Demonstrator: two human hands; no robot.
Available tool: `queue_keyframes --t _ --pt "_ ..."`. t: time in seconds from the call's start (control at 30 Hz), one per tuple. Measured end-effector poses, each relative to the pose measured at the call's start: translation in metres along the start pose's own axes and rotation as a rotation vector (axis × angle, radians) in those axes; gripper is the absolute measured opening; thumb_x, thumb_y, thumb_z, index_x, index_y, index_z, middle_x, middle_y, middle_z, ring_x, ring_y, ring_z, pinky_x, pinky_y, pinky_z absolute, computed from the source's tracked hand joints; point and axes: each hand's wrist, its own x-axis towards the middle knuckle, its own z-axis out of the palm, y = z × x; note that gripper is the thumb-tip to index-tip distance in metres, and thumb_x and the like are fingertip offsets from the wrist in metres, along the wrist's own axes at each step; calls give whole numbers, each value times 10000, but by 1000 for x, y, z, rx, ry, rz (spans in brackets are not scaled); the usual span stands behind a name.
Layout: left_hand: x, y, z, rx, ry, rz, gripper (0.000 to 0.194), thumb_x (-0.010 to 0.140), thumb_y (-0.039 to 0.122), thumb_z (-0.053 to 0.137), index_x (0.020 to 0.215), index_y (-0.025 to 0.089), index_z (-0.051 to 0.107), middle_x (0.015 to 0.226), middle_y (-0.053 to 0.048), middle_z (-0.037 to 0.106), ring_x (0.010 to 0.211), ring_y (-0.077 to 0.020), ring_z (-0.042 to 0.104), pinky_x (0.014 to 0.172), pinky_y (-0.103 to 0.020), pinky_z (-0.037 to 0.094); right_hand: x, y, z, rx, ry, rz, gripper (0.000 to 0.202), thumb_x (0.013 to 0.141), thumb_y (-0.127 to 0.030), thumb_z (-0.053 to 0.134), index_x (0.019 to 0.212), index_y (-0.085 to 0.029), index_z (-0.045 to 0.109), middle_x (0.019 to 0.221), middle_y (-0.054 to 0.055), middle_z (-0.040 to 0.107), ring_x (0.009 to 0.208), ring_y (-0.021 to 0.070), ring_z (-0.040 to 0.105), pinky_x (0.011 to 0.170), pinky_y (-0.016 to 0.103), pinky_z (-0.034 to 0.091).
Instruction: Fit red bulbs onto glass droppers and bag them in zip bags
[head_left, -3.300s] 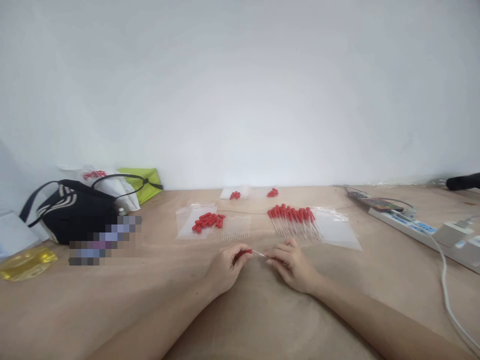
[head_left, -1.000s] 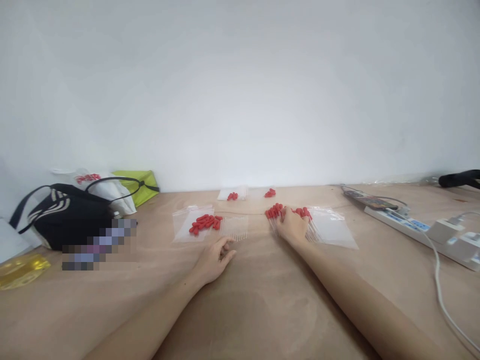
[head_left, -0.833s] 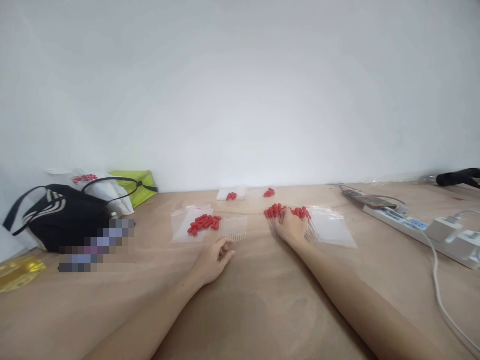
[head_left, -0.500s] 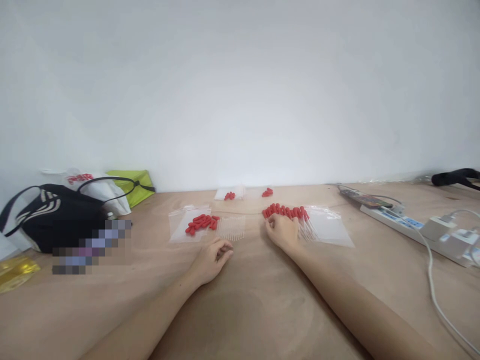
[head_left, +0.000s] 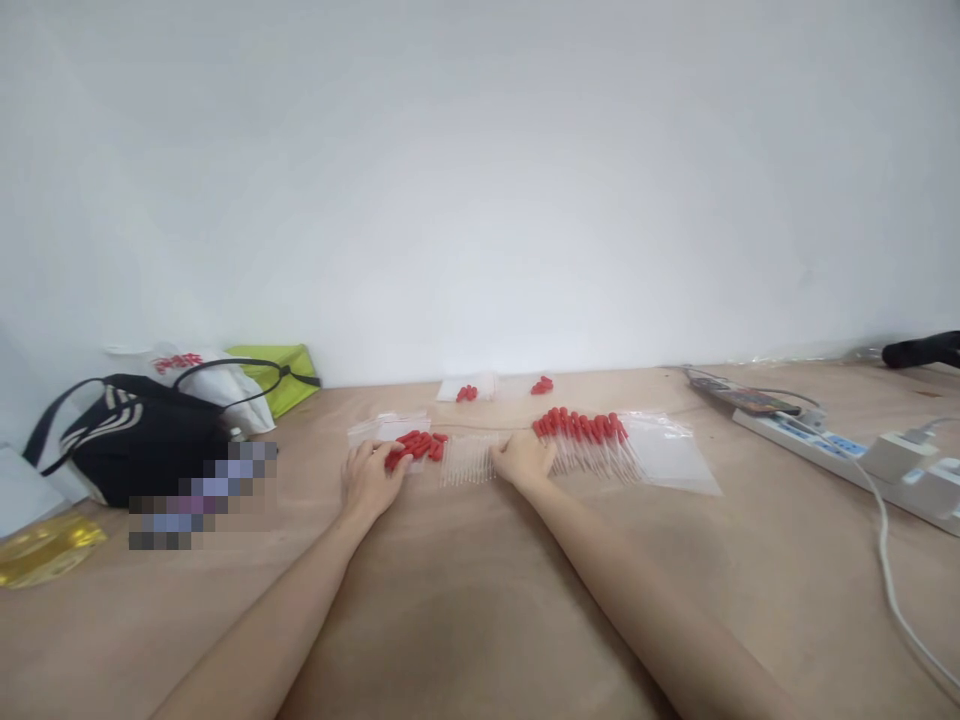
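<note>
At the left pile of red rubber bulbs (head_left: 425, 444), my left hand (head_left: 370, 482) has its thumb and forefinger closed about a bulb. The pile lies on a clear plastic bag (head_left: 367, 432). To the right is a row of thin clear dropper tubes (head_left: 463, 462). My right hand (head_left: 527, 458) is at this row's right end, its fingers pinched on a tube; the fingertips are partly hidden. Right of that hand, several droppers with red bulbs fitted (head_left: 589, 432) lie side by side, tubes pointing toward me, next to another clear bag (head_left: 679, 455).
Two small groups of red bulbs (head_left: 466, 394) lie farther back near the wall, one by a small bag. A white power strip (head_left: 795, 437) with chargers and a cable (head_left: 885, 560) is at right. A black bag (head_left: 142, 455) and a green box (head_left: 292, 375) stand at left.
My left hand has moved left onto the pile of bulbs. My right hand has moved left from the fitted droppers to the bare tubes. The view has shifted slightly.
</note>
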Motion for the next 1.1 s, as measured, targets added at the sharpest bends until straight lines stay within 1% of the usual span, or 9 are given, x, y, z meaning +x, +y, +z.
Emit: queue_keyframes --t 0.17,0.43,0.6,0.7,0.8,0.87,0.97,1.03,1.1 --pt "3 3 4 54 -45 19 178 762 295 505 845 209 637 900 -50 573 896 -248 482 746 -327 360 4 -5 -3 -9 -39 20 285 703 -334 463 765 -134 655 833 152 647 818 266 580 755 390 303" --pt "6 3 10 71 -5 -31 156 733 242 523 818 175 635 876 -68 583 878 -264 491 720 -346 371 5 -8 -4 1 -46 47 281 686 -323 481 789 -126 653 852 152 645 823 271 578 741 386 314" --pt "6 3 12 37 42 -23 144 723 239 514 761 163 630 837 -77 588 853 -269 500 705 -351 383 3 -2 -4 37 -48 27 276 721 -340 449 711 -144 643 791 128 653 765 241 590 719 359 321" --pt "4 7 7 -4 89 4 152 731 231 488 749 139 608 830 -96 586 849 -270 500 741 -363 384 -5 10 -9 55 -16 -27 275 763 -317 398 701 -160 615 789 105 652 776 224 581 738 354 305" --pt "-6 21 -2 -89 97 106 120 739 212 469 755 154 573 820 -63 592 835 -215 522 779 -310 391 -19 32 -14 93 88 -152 248 800 -299 360 775 -160 565 810 83 637 789 208 561 757 353 289" --pt "-19 36 -10 -252 62 241 89 739 190 459 743 165 544 777 -37 587 769 -179 543 724 -273 417 -30 54 -16 187 206 -332 232 819 -284 336 772 -153 522 723 63 617 693 182 551 711 330 311" --pt "-42 61 -18 -455 -112 392 62 726 163 458 723 169 519 697 -19 565 680 -164 543 632 -264 427 -47 89 -21 312 290 -554 197 833 -267 329 767 -168 487 702 54 601 633 164 532 636 290 340" --pt "-55 75 -21 -524 -217 435 78 722 137 456 754 173 518 694 -5 565 648 -148 539 607 -252 425 -57 108 -26 327 300 -634 169 833 -244 346 860 -172 497 759 61 611 669 167 540 644 292 354" --pt "-62 83 -21 -565 -277 482 146 716 114 459 824 170 540 739 -12 572 670 -143 539 627 -249 427 -65 119 -32 310 289 -700 208 837 -214 348 983 -182 492 826 68 614 723 171 546 685 309 358"
